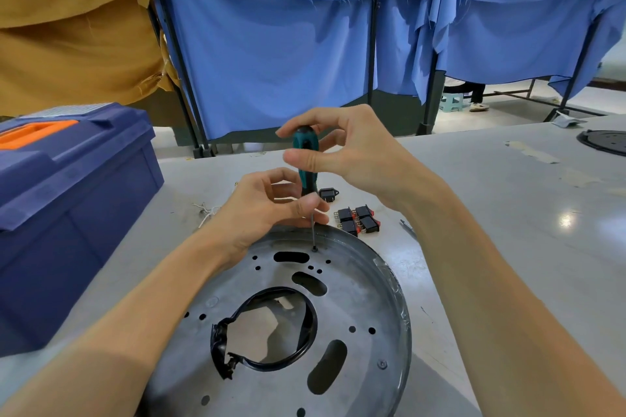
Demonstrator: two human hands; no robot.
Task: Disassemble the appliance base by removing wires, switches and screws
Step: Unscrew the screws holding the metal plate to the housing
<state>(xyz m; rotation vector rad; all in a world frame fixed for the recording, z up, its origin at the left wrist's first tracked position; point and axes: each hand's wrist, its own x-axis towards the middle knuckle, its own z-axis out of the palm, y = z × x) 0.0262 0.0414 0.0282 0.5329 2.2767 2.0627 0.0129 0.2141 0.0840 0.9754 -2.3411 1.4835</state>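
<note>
Switches (355,218) out, lying past my hands — right hand (352,152) grips screwdriver (306,159), left hand (267,210) pinches its shaft; screws (315,249) in base (355,298) not yet out.

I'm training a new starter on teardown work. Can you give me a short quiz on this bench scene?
1. True or false: the screwdriver tip stands on the metal base near its far rim.
2. Which hand holds the top of the handle? A) left B) right
3. Fill in: the blue toolbox sits on the person's ____ side.
Key: 1 true; 2 B, the right hand; 3 left.
</note>
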